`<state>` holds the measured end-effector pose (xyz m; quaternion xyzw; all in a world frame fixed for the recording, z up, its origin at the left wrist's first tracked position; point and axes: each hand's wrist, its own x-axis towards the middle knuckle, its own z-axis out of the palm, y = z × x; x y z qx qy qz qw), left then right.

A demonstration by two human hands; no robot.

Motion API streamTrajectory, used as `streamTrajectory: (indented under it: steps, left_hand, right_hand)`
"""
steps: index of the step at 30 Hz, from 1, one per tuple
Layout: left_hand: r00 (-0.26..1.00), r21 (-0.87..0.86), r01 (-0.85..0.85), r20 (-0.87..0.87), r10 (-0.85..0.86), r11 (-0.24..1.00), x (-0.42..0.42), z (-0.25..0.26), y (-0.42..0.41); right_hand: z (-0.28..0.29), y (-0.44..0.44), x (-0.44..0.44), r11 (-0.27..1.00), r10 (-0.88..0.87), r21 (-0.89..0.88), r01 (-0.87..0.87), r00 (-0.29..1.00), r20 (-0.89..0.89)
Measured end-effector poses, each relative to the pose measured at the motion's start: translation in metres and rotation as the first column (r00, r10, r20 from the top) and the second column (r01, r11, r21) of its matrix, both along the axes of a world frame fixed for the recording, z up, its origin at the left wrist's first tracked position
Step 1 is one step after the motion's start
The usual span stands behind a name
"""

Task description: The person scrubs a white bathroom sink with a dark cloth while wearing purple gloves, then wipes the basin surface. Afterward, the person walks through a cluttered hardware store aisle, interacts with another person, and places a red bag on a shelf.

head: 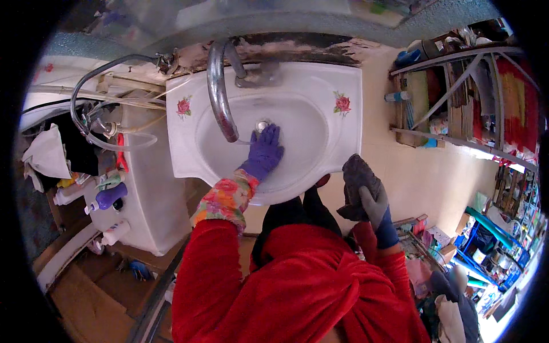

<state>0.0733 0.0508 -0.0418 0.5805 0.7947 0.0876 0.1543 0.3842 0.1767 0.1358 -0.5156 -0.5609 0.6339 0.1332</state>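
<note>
My left hand point(264, 150), in a purple rubber glove with a floral cuff, reaches into the white washbasin point(306, 145). Its fingers are extended and point at the metal drain point(263, 125); nothing shows in its grasp. Just left of the fingers, the curved chrome faucet point(218, 90) hangs over the bowl, and a thin stream seems to run from its mouth. Outside the basin's right front corner, my right hand point(377, 208), in a grey and blue work glove, grips a dark grey cloth point(360, 184). A rose decal decorates each side of the basin.
At left, a grey hose point(77, 98) loops beside pipes, above a white ledge point(146, 193) with a purple bottle point(111, 196) and a white bottle point(116, 232). A metal rack point(454, 94) stands at right on the tan floor point(411, 176). Clothes point(454, 300) are heaped at lower right.
</note>
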Motion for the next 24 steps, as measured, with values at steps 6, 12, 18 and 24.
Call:
streamTrajectory:
  steps: [6,12,18,24]
  left_hand:
    - [0.993,0.229,-0.102,-0.033,0.112,0.968,-0.003,-0.003,-0.002]
    - [0.865,0.403,-0.475,0.377,0.331,0.782,0.005,0.016,0.033]
    - [-0.446,-0.424,-0.834,0.895,0.021,0.354,-0.022,0.150,0.117]
    - [-0.495,-0.446,-0.808,0.868,-0.033,0.385,-0.049,0.131,0.146]
  right_hand:
    - [0.010,0.001,-0.009,0.999,0.004,-0.036,-0.006,0.998,-0.062]
    - [0.007,0.004,-0.015,0.998,0.030,-0.061,-0.032,0.999,-0.038]
    - [0.019,0.007,-0.021,0.998,0.041,-0.052,-0.045,0.997,-0.064]
    - [0.018,0.005,-0.014,0.996,0.084,0.035,-0.083,0.996,-0.028]
